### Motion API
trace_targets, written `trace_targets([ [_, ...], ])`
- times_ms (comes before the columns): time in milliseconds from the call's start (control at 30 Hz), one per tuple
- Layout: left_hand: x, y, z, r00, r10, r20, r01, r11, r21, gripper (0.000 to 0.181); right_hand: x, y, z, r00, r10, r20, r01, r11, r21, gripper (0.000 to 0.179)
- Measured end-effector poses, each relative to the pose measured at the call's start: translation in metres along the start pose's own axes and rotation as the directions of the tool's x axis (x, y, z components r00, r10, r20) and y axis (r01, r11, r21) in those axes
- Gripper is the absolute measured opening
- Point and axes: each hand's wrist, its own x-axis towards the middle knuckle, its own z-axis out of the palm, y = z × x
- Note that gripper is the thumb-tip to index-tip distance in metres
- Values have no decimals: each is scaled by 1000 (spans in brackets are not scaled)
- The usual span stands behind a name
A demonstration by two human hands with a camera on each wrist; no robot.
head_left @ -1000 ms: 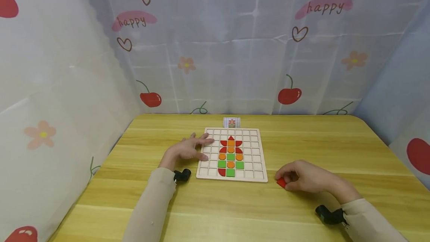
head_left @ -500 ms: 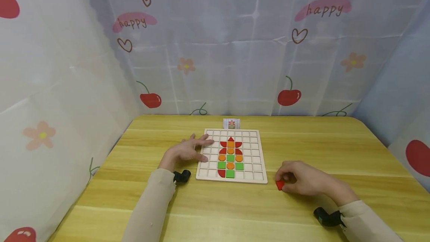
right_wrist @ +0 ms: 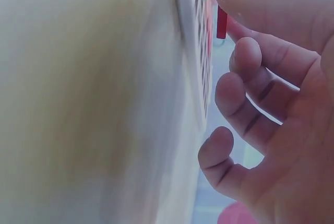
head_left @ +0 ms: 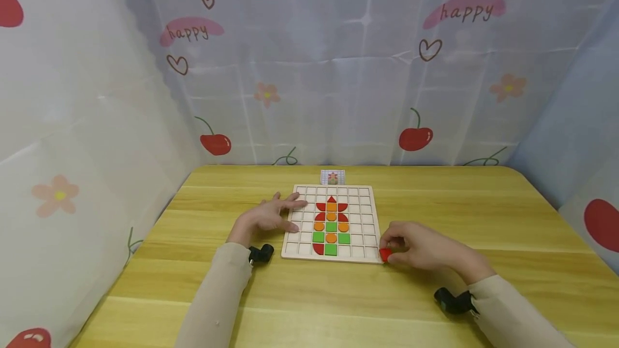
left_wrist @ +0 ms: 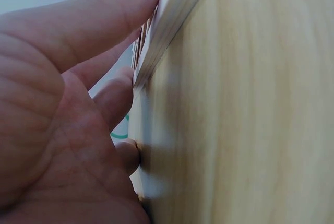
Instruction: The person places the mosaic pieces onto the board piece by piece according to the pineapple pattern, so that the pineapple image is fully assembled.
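A wooden grid board (head_left: 362, 214) lies on the table with red, orange and green tiles set in its middle columns. A green square tile (head_left: 331, 249) sits in the bottom row, with a red rounded tile (head_left: 318, 249) on its left. My left hand (head_left: 266, 216) rests on the board's left side, fingers spread and thumb on the edge. Between thumb and index finger, my right hand (head_left: 419, 245) pinches a red tile (right_wrist: 223, 23) at the board's lower right corner. The tile's full shape is partly covered by the fingers.
Behind the board lies a small printed card (head_left: 332, 177) with a coloured grid pattern. The wooden table (head_left: 309, 305) ends at a printed curtain (head_left: 309, 79) at the back, with more curtain at both sides.
My right hand has moved left and slightly away from me with the red tile, from the bare table to the board's corner. My left hand has stayed in place.
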Motion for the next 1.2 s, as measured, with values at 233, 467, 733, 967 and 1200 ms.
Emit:
trace_targets([
  [233,0,2,-1,1000,0,9,0,1000,-1,71,28,-22,9,1000,21,2,-21,1000,-7,15],
  [467,-3,3,-1,1000,-6,14,6,1000,-4,71,53,-34,23,999,-44,-10,44,998,-54,12],
  [733,0,1,1,1000,-14,0,14,1000,-5,70,64,-41,33,999,-47,-8,47,997,-59,11],
  [967,2,-2,0,1000,-7,8,7,1000,-13,71,65,-46,37,998,-64,-26,62,996,-69,11],
  [1200,0,0,1,1000,-7,12,8,1000,-18,71,64,-47,37,998,-46,-47,42,996,-81,11],
])
